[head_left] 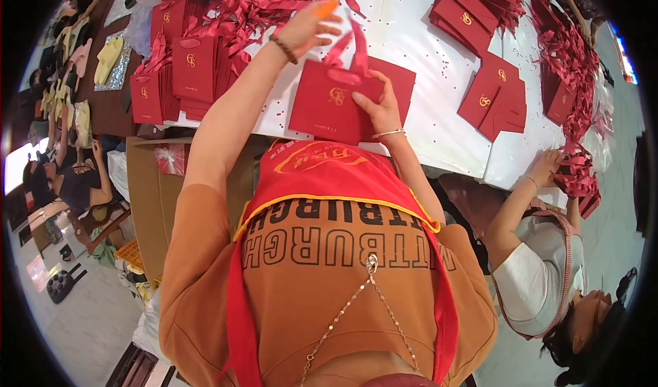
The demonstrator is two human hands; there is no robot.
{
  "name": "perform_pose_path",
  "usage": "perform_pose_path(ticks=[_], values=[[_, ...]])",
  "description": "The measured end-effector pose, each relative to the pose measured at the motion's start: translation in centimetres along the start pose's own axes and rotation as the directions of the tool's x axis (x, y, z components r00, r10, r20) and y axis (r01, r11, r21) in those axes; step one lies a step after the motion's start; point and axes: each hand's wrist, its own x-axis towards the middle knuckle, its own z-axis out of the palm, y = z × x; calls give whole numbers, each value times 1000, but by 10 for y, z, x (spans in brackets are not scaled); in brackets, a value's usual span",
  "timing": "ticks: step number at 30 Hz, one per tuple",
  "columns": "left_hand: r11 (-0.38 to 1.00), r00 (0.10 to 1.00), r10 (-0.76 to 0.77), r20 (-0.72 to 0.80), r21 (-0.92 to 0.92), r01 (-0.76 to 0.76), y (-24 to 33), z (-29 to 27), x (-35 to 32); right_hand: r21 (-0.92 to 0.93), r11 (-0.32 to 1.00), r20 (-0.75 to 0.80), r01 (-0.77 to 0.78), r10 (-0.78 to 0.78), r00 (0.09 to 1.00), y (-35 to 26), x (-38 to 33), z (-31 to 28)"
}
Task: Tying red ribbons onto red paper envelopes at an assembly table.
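Observation:
My right hand (381, 109) grips a small red paper gift bag (322, 106) by its right side, thumb on the front. The bag has a gold emblem and a ribbon handle (359, 48) that rises from its top edge. Above and to the left of it is my left hand (312, 31), fingers apart, an orange cover on one finger; it looks empty, close beside the ribbon. Behind the bag another red piece (397, 79) lies on the table, partly hidden.
Stacked red bags (195, 68) and heaped red ribbons (264, 0) lie at the left of the white table (404, 17). More bags (493, 96) lie to the right. A co-worker (534, 264) handles ribboned bags at the right edge. An open cardboard box (151, 202) stands below the table edge.

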Motion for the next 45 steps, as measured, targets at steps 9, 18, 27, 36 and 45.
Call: perform_pose_path(ticks=[9, 18, 27, 36, 45], values=[[995, 988, -8, 155, 96, -7, -44, -7, -61, 248, 969, -248, -5, 68, 966, -15, 22, -2], [964, 988, 153, 22, 217, -154, -53, -23, -82, 106, 993, -255, -47, 73, 964, -13, 35, 7], [889, 788, 454, -416, 162, -428, 31, -202, -147, -98, 983, -78, -158, 150, 986, -27, 28, 16], [120, 657, 591, -468, 857, 502, -30, -224, -104, -154, 983, -103, -95, 79, 992, -18, 23, 5], [88, 480, 862, -162, 981, 173, 10, -148, -66, -153, 981, -261, -123, 80, 962, -18, 18, -34]])
